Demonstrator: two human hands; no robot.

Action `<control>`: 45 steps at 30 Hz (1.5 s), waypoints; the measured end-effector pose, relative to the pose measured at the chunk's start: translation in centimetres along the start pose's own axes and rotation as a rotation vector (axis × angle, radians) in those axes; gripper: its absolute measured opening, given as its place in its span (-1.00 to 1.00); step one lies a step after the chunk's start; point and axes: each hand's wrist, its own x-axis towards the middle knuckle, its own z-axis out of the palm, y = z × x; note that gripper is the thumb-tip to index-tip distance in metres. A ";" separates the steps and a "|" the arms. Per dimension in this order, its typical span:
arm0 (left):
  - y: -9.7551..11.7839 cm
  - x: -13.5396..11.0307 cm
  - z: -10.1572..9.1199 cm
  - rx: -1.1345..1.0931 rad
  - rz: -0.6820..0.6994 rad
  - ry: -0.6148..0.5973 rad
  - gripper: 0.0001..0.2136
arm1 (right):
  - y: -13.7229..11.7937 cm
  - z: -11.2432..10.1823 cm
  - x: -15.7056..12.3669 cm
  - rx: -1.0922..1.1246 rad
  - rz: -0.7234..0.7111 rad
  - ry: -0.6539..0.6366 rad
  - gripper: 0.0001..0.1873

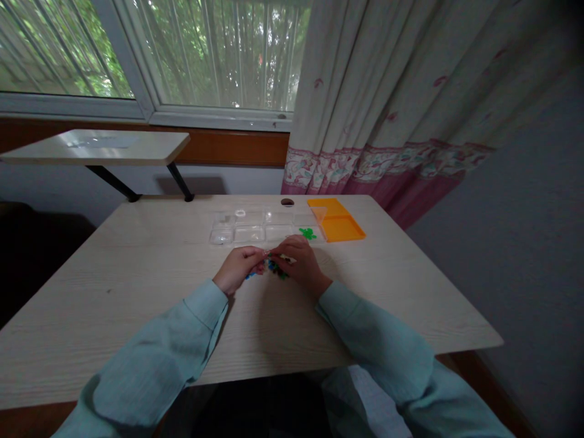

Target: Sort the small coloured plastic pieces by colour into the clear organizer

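Note:
My left hand and my right hand meet fingertip to fingertip over the middle of the table. Both are closed in a pinch, and what sits between the fingertips is too small to name. Beneath them lies a small pile of colourful little pieces, blue, green and dark, partly covered by my right hand. A few blue pieces show under my left hand. Just beyond is a clear plastic compartment box. Several green pieces lie in its front right compartment.
An orange two-part tray touches the box's right end. Behind it is a round cable hole in the light wooden table. A raised shelf on black legs stands at the back left. A curtain hangs behind, right of the window.

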 end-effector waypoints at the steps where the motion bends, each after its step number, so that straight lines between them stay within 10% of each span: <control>1: 0.0 0.0 0.0 0.008 0.006 -0.006 -0.62 | 0.0 0.0 0.0 0.001 0.004 -0.002 -0.91; 18: 0.6 0.8 -4.4 0.886 0.605 0.221 -0.72 | 9.1 -4.8 -1.5 -0.495 0.498 0.077 -0.72; 45: 2.3 0.4 -8.0 1.146 0.442 -0.013 -0.77 | 7.9 -4.1 -1.1 -0.387 0.409 0.204 -0.72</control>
